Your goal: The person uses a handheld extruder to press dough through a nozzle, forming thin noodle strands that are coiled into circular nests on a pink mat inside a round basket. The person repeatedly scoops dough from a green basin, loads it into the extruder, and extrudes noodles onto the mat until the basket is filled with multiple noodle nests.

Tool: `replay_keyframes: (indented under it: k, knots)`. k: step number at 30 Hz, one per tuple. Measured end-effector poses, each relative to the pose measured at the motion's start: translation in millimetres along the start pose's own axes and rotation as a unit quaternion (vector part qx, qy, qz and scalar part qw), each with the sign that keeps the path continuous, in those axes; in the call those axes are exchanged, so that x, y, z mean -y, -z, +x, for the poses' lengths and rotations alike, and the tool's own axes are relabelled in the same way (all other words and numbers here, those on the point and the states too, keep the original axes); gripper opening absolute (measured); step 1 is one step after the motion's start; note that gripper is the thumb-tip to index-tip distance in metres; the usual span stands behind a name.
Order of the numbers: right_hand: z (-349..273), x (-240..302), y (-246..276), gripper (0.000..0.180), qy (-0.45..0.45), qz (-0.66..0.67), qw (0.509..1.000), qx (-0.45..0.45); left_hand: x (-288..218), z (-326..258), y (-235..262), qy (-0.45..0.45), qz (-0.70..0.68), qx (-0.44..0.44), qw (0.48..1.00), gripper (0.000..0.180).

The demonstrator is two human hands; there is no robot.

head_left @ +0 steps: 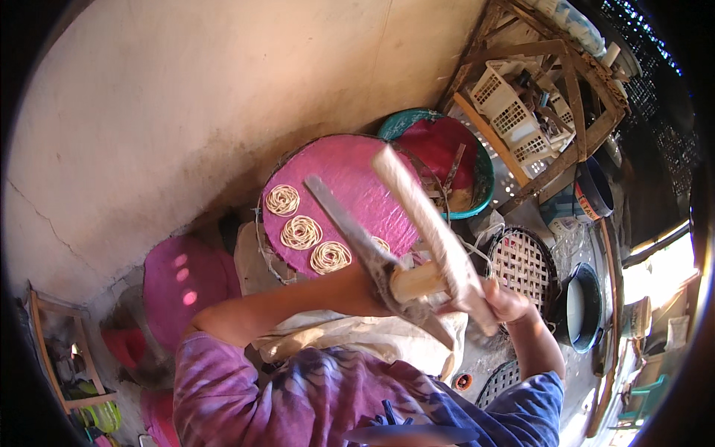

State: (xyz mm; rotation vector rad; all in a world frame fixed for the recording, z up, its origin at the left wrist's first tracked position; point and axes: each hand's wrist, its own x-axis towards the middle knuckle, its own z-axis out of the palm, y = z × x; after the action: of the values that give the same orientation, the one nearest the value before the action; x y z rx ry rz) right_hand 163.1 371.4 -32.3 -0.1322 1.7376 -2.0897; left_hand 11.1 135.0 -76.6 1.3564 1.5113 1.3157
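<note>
The wooden press [418, 281] is in front of your chest, between your two arms; your right hand [508, 299] looks curled round the lower end of its blurred pale bar, while the press hides your left hand at the end of your left forearm [305, 290], so its grip cannot be told. You seem to be working the press near the pink tray [350, 167] and its pale coils [302, 232]; the next move likely calls for a steady, level hold.
</note>
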Motion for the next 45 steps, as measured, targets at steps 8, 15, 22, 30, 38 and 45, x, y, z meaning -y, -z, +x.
replay_keyframes:
  k: [8,15,22,30,38,45]
  knots:
    - [-39,-54,44,0.144,-0.069,0.308,0.941,0.123,-61,113,78,-0.253,-0.554,-0.019,0.793,0.1]
    - [-8,16,92,0.139,-0.076,0.328,0.941,-0.033,-15,181,120,-0.133,-0.54,-0.018,0.831,0.11]
    - [-1,-18,74,0.143,-0.067,0.369,0.921,0.107,-28,187,103,-0.311,-0.531,-0.032,0.788,0.101]
    - [18,6,113,0.117,-0.185,0.265,0.944,-0.061,74,205,133,-0.208,-0.699,-0.054,0.682,0.077]
    - [38,33,115,0.098,-0.237,-0.056,0.958,-0.149,133,209,138,-0.333,-0.688,-0.037,0.644,0.049]
    - [34,62,78,0.087,-0.216,-0.052,0.961,-0.165,94,180,148,-0.341,-0.697,-0.058,0.628,0.047]
